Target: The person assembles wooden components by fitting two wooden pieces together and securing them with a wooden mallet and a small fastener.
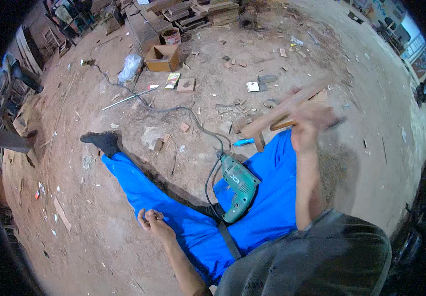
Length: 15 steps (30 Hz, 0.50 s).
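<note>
My left hand rests by my left leg with its fingers curled in. Whatever lies between them is too small to name. Over my right leg, my right hand is closed and smeared by motion around a blurred brownish thing whose kind I cannot make out. A long wooden bar slants just beyond that hand. On my lap lies a green power drill, its grip toward me and its black cord running off across the floor. Near its front is a blue-handled tool.
Wood scraps and a metal rod litter the dirt floor. Farther off are a cardboard box, a plastic bag, a bucket and stacked boards. Another person's leg shows at the far left.
</note>
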### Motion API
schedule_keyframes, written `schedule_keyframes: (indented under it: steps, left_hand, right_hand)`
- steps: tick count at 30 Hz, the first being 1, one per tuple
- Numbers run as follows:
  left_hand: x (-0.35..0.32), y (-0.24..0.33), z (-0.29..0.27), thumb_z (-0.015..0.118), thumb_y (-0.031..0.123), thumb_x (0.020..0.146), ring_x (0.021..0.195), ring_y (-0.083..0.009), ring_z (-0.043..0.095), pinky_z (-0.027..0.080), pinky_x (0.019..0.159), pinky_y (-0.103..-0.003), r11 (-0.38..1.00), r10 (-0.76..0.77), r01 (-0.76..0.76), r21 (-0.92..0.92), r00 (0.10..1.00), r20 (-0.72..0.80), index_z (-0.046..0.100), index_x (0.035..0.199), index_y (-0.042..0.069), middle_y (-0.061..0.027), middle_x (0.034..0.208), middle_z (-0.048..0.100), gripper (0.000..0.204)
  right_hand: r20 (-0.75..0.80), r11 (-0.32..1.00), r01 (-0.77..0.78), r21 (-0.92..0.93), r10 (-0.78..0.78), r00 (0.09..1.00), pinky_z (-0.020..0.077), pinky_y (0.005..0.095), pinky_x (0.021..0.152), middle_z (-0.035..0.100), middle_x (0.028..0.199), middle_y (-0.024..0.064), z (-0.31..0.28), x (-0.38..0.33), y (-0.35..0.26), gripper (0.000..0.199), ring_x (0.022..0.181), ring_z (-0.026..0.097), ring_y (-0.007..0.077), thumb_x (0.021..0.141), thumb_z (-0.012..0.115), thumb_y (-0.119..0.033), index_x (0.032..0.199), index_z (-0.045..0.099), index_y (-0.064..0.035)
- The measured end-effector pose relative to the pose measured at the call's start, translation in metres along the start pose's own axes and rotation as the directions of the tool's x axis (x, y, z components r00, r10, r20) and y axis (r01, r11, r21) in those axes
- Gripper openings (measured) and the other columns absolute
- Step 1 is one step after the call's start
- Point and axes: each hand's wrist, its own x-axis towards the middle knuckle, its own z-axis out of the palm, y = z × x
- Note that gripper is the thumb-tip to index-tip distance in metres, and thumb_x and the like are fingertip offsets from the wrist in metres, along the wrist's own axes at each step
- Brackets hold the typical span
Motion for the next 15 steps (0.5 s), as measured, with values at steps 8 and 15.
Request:
schedule_keyframes:
  steps: [8, 15]
  left_hand:
    - [-0.016, 0.006, 0.021, 0.064, 0.007, 0.095, 0.076, -0.0105, 0.054, 0.045, 0.066, -0.026, 0.956, 0.062, -0.106, 0.272, 0.984, 0.167, 0.053, 0.121, 0.005, -0.0028, 0.086, 0.058, 0.027]
    - [-0.133, -0.008, 0.122, 0.085, 0.054, 0.074, 0.112, -0.0459, 0.060, 0.050, 0.095, -0.049, 0.504, -0.333, -0.598, 0.623, 0.530, 0.780, 0.048, 0.132, -0.010, -0.0288, 0.115, 0.061, 0.094]
  right_hand:
    - [0.429, -0.167, -0.424, 0.890, 0.620, 0.657, 0.0373, 0.0544, 0.114, 0.060, 0.135, 0.0146, -0.008, -0.024, 0.039, 0.058, 0.129, 0.054, 0.0358, 0.095, 0.062, -0.038, 0.136, 0.053, 0.0019]
    - [0.389, -0.076, -0.419, 0.905, 0.552, 0.738, 0.0467, 0.0492, 0.108, 0.060, 0.134, 0.0185, 0.001, -0.042, 0.057, 0.058, 0.132, 0.053, 0.0340, 0.095, 0.061, -0.035, 0.137, 0.050, 0.0042]
